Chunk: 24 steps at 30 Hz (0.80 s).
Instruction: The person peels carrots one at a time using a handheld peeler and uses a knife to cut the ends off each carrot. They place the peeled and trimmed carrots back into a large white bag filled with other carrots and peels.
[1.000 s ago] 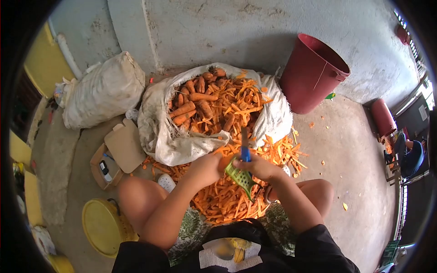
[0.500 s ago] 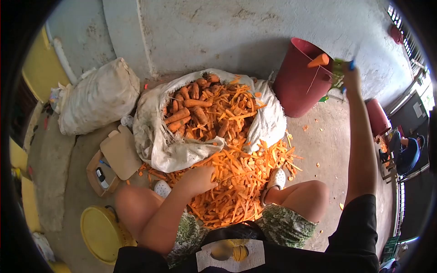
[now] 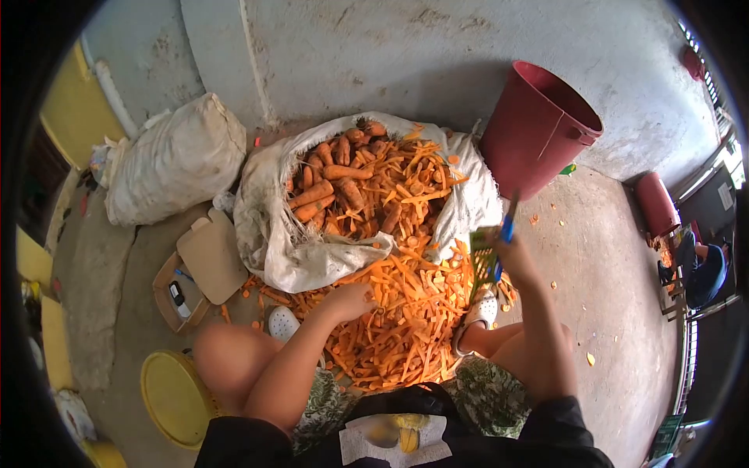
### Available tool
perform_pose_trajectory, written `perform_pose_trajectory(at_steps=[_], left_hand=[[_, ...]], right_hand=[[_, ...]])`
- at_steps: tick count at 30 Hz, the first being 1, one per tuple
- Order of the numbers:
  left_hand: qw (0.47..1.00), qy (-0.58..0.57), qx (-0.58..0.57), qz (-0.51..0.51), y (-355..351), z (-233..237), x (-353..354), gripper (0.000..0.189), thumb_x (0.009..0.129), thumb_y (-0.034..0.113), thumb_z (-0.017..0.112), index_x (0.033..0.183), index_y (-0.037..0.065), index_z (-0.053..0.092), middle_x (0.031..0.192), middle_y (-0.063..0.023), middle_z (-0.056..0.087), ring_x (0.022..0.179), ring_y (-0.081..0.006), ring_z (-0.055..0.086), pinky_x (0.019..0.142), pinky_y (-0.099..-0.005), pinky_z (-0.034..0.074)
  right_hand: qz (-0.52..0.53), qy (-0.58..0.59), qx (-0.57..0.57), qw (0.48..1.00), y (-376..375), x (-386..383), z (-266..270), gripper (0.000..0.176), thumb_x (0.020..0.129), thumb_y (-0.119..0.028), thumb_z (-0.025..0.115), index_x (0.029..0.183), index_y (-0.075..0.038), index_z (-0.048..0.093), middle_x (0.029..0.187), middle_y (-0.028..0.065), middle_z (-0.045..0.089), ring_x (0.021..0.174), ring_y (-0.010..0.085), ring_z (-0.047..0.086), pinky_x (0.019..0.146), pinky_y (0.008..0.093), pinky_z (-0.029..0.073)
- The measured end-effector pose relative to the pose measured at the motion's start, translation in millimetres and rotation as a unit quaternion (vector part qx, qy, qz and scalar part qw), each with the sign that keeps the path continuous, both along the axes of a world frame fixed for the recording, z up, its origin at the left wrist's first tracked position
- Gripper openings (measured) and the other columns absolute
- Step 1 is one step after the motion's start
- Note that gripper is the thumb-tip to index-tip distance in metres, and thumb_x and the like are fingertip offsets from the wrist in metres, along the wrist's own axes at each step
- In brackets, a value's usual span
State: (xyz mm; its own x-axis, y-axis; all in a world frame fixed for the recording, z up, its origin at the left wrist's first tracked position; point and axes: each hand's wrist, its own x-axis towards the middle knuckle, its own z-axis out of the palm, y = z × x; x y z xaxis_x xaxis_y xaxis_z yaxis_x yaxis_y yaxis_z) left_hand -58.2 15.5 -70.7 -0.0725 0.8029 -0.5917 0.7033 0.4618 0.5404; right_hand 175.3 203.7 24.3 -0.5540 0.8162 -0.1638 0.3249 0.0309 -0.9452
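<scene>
My right hand (image 3: 516, 256) is closed around a tool with a blue handle (image 3: 507, 229); a dark, blade-like strip points up from it. A green slotted piece (image 3: 484, 256) hangs at the fingers of the same hand, over the right edge of the peelings. My left hand (image 3: 349, 303) has its fingers curled at the near left side of the pile of carrot peelings (image 3: 398, 335), and what they hold, if anything, is hidden. Beyond the hands, whole carrots (image 3: 316, 193) and more peelings lie in an open white sack (image 3: 269, 257).
A tall red bin (image 3: 530, 129) stands by the wall, right of the sack. To the left are a full white sack (image 3: 175, 160), an open cardboard box (image 3: 211, 261) and a yellow-lidded bucket (image 3: 175, 398). A person in blue (image 3: 704, 273) sits far right.
My right hand has come back from the red bin toward the pile, tool still in it. The orange carrot piece seen at the bin's mouth is out of sight. My left hand has barely moved.
</scene>
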Motion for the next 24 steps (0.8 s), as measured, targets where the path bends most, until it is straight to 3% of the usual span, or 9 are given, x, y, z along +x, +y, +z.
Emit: perform_pose_trajectory(at_steps=[2, 3, 5, 9, 10, 12, 15, 19, 24], left_hand=[[0.997, -0.031, -0.002, 0.066, -4, -48, -13, 0.035, 0.084, 0.028, 0.049, 0.110, 0.004, 0.049, 0.104, -0.0123, 0.056, 0.095, -0.0254, 0.054, 0.080, -0.0381, 0.043], [0.990, -0.061, -0.003, 0.130, -11, -75, -18, 0.033, 0.085, 0.026, 0.048, 0.110, 0.004, 0.049, 0.104, -0.0123, 0.056, 0.095, -0.0255, 0.054, 0.081, -0.0381, 0.043], [0.976, -0.055, 0.004, 0.212, -25, -128, -30, 0.030, 0.086, 0.023, 0.048, 0.108, 0.004, 0.049, 0.106, -0.0125, 0.054, 0.096, -0.0256, 0.054, 0.081, -0.0377, 0.043], [0.930, -0.044, 0.070, 0.359, -12, -164, -39, 0.021, 0.086, 0.017, 0.047, 0.102, 0.004, 0.051, 0.106, -0.0126, 0.052, 0.096, -0.0263, 0.051, 0.081, -0.0359, 0.043], [0.930, -0.048, 0.063, 0.359, -6, -173, -41, 0.021, 0.086, 0.017, 0.047, 0.102, 0.004, 0.051, 0.106, -0.0126, 0.052, 0.096, -0.0263, 0.051, 0.081, -0.0359, 0.043], [0.912, -0.020, 0.201, 0.358, 16, -189, -57, 0.016, 0.085, 0.013, 0.048, 0.099, 0.005, 0.051, 0.102, -0.0112, 0.051, 0.095, -0.0266, 0.050, 0.080, -0.0352, 0.043], [0.927, 0.068, 0.230, 0.287, 49, -204, -83, 0.020, 0.085, 0.011, 0.047, 0.105, 0.007, 0.050, 0.111, -0.0097, 0.047, 0.089, -0.0260, 0.053, 0.075, -0.0342, 0.045], [0.952, 0.031, 0.190, 0.237, 95, -189, -97, 0.031, 0.088, 0.021, 0.043, 0.118, 0.012, 0.045, 0.127, -0.0062, 0.039, 0.096, -0.0250, 0.052, 0.077, -0.0330, 0.045], [0.980, 0.103, 0.089, 0.147, 118, -232, -105, 0.044, 0.089, 0.037, 0.035, 0.126, 0.014, 0.039, 0.131, -0.0065, 0.036, 0.101, -0.0264, 0.051, 0.081, -0.0369, 0.044]], right_hand=[[0.002, -0.194, 0.119, 0.974, 0, 4, -20, 0.022, 0.084, -0.022, 0.052, 0.084, -0.001, 0.058, 0.077, 0.0122, 0.059, 0.063, 0.0197, 0.052, 0.062, 0.0310, 0.041], [0.004, -0.196, 0.115, 0.974, -4, 4, -18, 0.022, 0.084, -0.022, 0.052, 0.084, -0.001, 0.058, 0.077, 0.0122, 0.059, 0.063, 0.0197, 0.052, 0.062, 0.0310, 0.041], [0.052, -0.167, 0.254, 0.951, -6, -3, -4, 0.023, 0.083, -0.022, 0.054, 0.085, 0.001, 0.056, 0.080, 0.0155, 0.054, 0.068, 0.0282, 0.053, 0.065, 0.0340, 0.041], [0.050, -0.247, 0.306, 0.918, 7, -10, -15, 0.024, 0.082, -0.022, 0.053, 0.085, 0.001, 0.056, 0.086, 0.0177, 0.054, 0.076, 0.0343, 0.054, 0.068, 0.0398, 0.042], [0.051, -0.253, 0.301, 0.918, 9, -10, -20, 0.024, 0.082, -0.022, 0.053, 0.085, 0.001, 0.056, 0.086, 0.0177, 0.054, 0.076, 0.0343, 0.054, 0.068, 0.0398, 0.042], [0.058, -0.296, 0.278, 0.912, 17, -11, -31, 0.024, 0.081, -0.023, 0.054, 0.085, 0.000, 0.057, 0.083, 0.0180, 0.055, 0.077, 0.0348, 0.054, 0.068, 0.0407, 0.042], [0.102, -0.347, 0.236, 0.902, 28, -14, -51, 0.023, 0.081, -0.024, 0.054, 0.085, -0.002, 0.057, 0.080, 0.0173, 0.056, 0.076, 0.0355, 0.054, 0.067, 0.0414, 0.042], [0.168, -0.420, 0.188, 0.872, 28, -25, -59, 0.022, 0.081, -0.025, 0.053, 0.084, -0.003, 0.056, 0.079, 0.0167, 0.057, 0.074, 0.0344, 0.055, 0.066, 0.0411, 0.042], [0.147, -0.442, 0.114, 0.877, 50, -20, -73, 0.022, 0.081, -0.024, 0.054, 0.083, -0.002, 0.056, 0.071, 0.0171, 0.057, 0.067, 0.0314, 0.055, 0.061, 0.0391, 0.041]])
